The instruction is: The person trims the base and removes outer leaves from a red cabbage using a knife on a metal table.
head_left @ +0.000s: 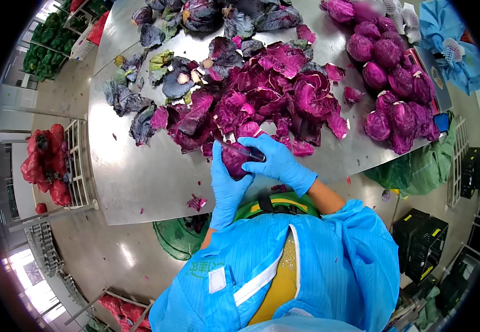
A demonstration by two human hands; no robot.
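My left hand (226,185), in a blue glove, is closed around the side of a red cabbage (232,162) near the front of the metal table. My right hand (279,160), gloved in the same blue, grips a knife (256,154) by its dark handle. The knife's blade lies across the top of the cabbage, and my right thumb rests against the cabbage's side. Just beyond both hands spreads a heap of loose purple leaves (262,91). A small leaf scrap (196,203) lies left of my left hand.
Trimmed red cabbages (386,50) are piled at the table's right edge. Dark, untrimmed cabbages (201,15) sit at the back. A green mesh bag (179,239) hangs below the front edge of the metal table (123,188). Another person's blue sleeve (444,33) shows at back right.
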